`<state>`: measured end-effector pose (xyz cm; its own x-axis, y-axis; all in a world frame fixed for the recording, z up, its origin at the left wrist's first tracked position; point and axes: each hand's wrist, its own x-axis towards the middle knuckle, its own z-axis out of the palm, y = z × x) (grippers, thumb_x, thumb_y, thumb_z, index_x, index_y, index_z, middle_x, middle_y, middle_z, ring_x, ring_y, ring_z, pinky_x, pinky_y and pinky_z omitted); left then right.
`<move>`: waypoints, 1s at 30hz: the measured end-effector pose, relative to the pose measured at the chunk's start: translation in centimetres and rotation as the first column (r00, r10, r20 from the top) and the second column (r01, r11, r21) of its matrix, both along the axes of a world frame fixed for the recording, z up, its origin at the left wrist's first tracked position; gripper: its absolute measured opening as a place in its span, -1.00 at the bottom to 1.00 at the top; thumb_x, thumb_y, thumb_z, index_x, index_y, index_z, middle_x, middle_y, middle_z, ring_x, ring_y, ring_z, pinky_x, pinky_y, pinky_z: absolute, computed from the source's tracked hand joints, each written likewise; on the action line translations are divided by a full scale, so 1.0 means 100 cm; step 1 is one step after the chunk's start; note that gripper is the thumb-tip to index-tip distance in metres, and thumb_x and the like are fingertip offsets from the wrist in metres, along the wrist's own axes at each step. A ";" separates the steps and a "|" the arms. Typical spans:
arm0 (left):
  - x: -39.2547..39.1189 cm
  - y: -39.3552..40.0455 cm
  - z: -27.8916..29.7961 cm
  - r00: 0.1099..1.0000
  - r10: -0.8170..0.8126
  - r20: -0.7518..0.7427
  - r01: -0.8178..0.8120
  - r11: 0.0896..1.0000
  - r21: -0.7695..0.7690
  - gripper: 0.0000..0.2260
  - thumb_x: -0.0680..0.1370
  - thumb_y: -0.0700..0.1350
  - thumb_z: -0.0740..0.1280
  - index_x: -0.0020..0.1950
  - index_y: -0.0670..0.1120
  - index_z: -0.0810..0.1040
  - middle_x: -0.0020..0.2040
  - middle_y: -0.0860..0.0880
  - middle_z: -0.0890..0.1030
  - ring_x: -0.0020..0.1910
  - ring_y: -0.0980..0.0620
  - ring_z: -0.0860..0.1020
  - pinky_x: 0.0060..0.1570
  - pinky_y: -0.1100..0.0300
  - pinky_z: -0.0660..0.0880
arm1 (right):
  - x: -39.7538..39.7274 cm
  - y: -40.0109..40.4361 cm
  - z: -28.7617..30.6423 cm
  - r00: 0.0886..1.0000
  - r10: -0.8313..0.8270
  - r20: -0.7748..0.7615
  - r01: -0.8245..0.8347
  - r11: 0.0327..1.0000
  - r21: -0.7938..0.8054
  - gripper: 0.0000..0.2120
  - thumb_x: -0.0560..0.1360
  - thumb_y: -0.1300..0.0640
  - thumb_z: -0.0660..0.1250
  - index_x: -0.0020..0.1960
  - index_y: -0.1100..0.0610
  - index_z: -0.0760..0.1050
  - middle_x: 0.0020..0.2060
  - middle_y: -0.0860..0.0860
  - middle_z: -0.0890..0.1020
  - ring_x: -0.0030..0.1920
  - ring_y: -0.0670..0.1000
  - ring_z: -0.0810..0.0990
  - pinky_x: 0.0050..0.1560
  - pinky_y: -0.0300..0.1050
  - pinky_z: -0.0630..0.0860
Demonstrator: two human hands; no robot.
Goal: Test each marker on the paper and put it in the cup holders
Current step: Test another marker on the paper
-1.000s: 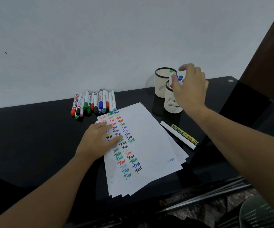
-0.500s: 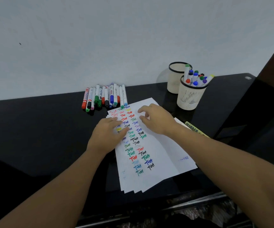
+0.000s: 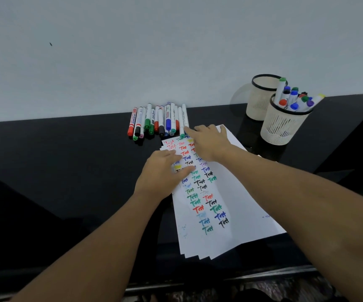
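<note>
While many markers are waiting, the job is looking about half done.

The right hand (image 3: pixel 209 141) is reaching, fingers spread, touching the markers (image 3: pixel 158 122) by the tabletop's (image 3: pixel 56 171) back edge; the left hand (image 3: pixel 165 173) is pressing flat on the paper (image 3: pixel 241 203); the front cup holder (image 3: pixel 283 125) is holding tested ones, the back cup holder (image 3: pixel 261 94) looks empty.

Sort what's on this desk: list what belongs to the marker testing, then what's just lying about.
Job:
row of markers
paper stack
front cup holder, holding markers
back cup holder
left hand
right hand

Lying about:
black desk
wall
</note>
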<state>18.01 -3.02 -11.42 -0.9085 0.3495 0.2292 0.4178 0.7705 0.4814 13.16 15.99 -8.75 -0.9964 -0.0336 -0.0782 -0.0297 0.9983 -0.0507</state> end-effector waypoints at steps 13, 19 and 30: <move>-0.006 0.004 0.001 0.992 -0.080 0.096 0.107 0.942 -0.319 -0.14 0.38 0.63 0.02 0.59 0.25 0.15 0.65 0.00 0.08 0.63 -0.01 -0.05 0.57 -0.12 -0.13 | 0.006 0.009 -0.002 0.981 0.022 -0.193 -0.031 0.998 -0.045 -0.61 0.68 -0.13 0.15 0.49 -0.13 0.37 0.33 0.04 0.52 0.38 0.13 0.45 0.53 0.26 0.17; -0.006 0.004 0.001 0.992 -0.071 0.108 0.102 0.943 -0.316 -0.15 0.38 0.63 0.04 0.58 0.26 0.18 0.65 0.02 0.08 0.63 0.02 -0.05 0.57 -0.11 -0.13 | 0.010 0.007 0.004 0.968 -0.020 -0.250 0.015 1.000 -0.021 -0.76 0.66 -0.14 0.21 0.25 -0.05 0.41 0.05 0.04 0.57 0.06 0.08 0.52 0.21 0.12 0.42; -0.004 0.004 0.005 0.992 -0.072 0.101 0.098 0.954 -0.283 -0.15 0.37 0.62 0.08 0.58 0.25 0.23 0.64 0.03 0.12 0.63 0.01 -0.01 0.58 -0.10 -0.10 | 0.041 0.019 0.016 0.836 -0.392 -0.384 0.005 0.706 -0.709 -0.89 0.60 0.06 0.35 0.09 0.06 0.49 -0.05 0.04 0.58 -0.09 0.01 0.58 -0.13 -0.10 0.53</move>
<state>17.58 -2.63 -10.90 -0.8845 0.4658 0.0276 0.4538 0.8449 0.2833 17.30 17.87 -7.20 -0.8761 0.3203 0.3602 -0.0476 0.6861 -0.7259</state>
